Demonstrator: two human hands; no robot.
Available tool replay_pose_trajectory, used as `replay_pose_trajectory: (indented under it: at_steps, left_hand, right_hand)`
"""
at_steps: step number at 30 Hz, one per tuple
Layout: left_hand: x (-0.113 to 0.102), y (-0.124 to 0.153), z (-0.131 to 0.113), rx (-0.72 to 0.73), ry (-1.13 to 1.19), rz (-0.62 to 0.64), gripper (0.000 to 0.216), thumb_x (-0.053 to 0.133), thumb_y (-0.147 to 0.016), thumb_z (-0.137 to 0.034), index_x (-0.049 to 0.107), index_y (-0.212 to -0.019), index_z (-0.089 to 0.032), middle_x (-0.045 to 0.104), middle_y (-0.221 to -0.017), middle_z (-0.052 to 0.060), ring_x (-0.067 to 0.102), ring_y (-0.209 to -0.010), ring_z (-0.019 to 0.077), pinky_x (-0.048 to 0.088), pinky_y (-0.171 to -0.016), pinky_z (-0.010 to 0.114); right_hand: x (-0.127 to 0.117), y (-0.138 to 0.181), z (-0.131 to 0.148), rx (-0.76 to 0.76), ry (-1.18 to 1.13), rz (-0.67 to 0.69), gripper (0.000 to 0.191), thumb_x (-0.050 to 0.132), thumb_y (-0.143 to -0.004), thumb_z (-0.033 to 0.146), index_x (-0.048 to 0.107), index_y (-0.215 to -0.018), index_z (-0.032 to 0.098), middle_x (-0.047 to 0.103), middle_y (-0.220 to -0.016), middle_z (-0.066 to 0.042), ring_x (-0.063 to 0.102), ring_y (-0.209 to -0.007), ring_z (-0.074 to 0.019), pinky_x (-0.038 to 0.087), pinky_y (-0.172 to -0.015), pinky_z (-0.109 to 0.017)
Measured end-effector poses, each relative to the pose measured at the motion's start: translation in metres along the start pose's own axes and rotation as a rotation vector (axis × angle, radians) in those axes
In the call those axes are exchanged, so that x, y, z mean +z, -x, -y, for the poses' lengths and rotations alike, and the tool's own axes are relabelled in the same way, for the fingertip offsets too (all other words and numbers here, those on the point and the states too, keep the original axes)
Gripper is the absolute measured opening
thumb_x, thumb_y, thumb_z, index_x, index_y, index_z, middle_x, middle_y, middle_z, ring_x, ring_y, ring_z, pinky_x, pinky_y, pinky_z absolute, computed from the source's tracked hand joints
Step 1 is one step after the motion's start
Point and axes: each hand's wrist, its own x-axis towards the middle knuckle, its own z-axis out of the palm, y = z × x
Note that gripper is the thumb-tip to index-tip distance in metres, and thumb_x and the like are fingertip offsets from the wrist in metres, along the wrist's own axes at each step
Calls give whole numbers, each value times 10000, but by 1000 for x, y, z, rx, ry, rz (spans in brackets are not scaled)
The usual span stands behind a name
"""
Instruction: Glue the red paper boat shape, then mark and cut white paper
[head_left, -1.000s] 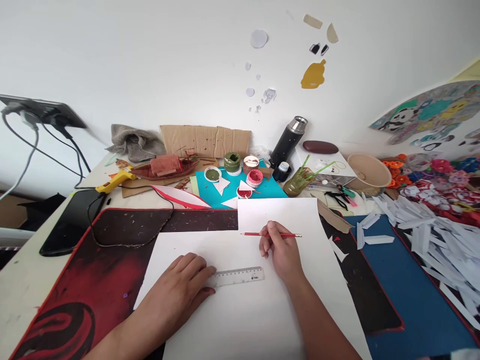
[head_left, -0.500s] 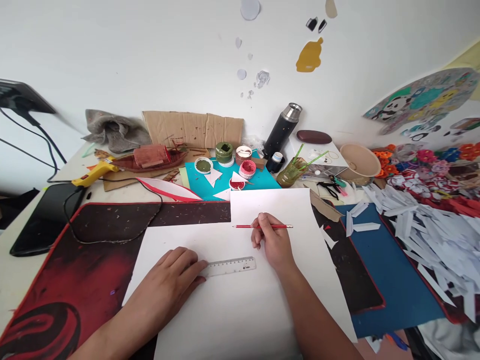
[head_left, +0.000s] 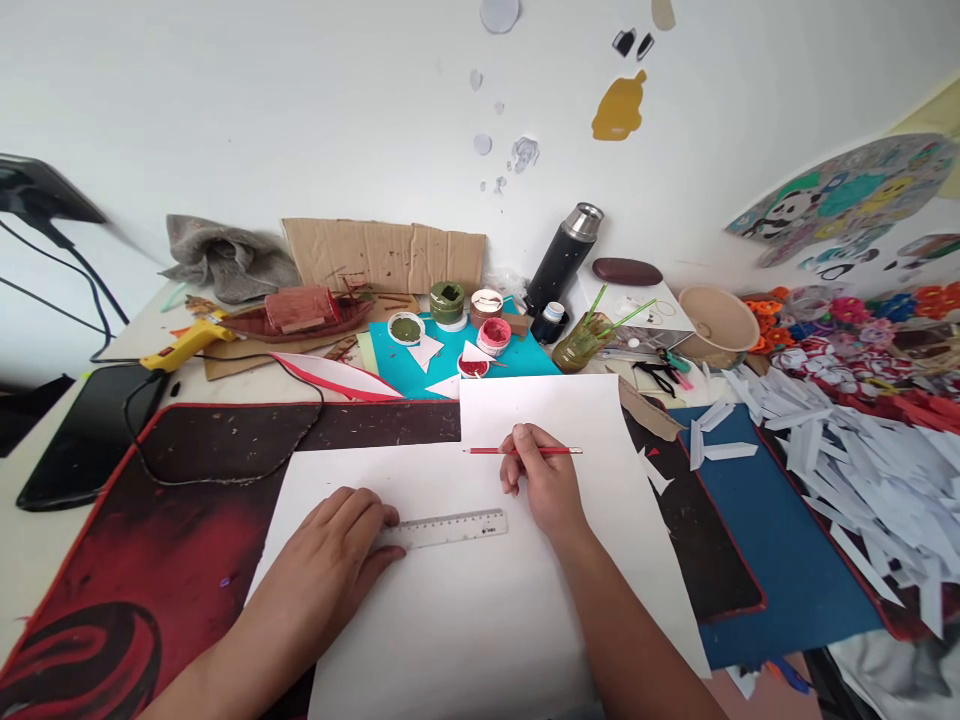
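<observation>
My left hand lies flat on a large white sheet of paper, its fingers pressing the left end of a clear plastic ruler. My right hand is closed on a red pencil, which lies level across the sheet with its tip pointing left. The sheet rests on a black and red desk mat.
At the back stand paint pots, a black flask, a jar of brushes, a model boat, a yellow glue gun, cardboard and a rag. A phone lies left. White paper strips pile right beside a beige bowl.
The view shifted a little, so everything sits lower left in the picture. Both hands keep their grip and place on the sheet; the ruler and pencil have hardly moved.
</observation>
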Motion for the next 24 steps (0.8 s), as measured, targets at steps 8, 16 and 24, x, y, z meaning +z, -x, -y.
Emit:
replay_pose_trajectory:
  at_steps: [8, 16, 24]
  left_hand:
    - [3, 2, -3, -81, 53, -42, 115, 601, -1061, -344, 644, -999, -257, 725, -993, 48, 705, -912, 283, 578, -819, 407]
    - [-15, 7, 13, -135, 178, 66, 134, 585, -1053, -338, 707, -1067, -284, 774, -963, 18, 765, -867, 220, 608, -768, 303]
    - [-101, -34, 41, -379, 144, -102, 548, 550, -935, -767, 758, -1113, -292, 841, -1027, 17, 793, -900, 253, 612, -764, 310]
  right_hand:
    - [0, 0, 0, -3, -10, -1, 573, 773, -894, 756, 684, -740, 212, 527, -488, 39, 554, -451, -144, 404, -456, -266]
    - [-1, -3, -2, 22, -105, -1, 577, 816, -862, 746, 685, -726, 201, 508, -487, 46, 542, -440, -134, 382, -452, -257]
    - [0, -12, 5, 27, -236, -71, 595, 848, -811, 751, 658, -702, 198, 470, -476, 64, 481, -406, -110, 342, -417, -245]
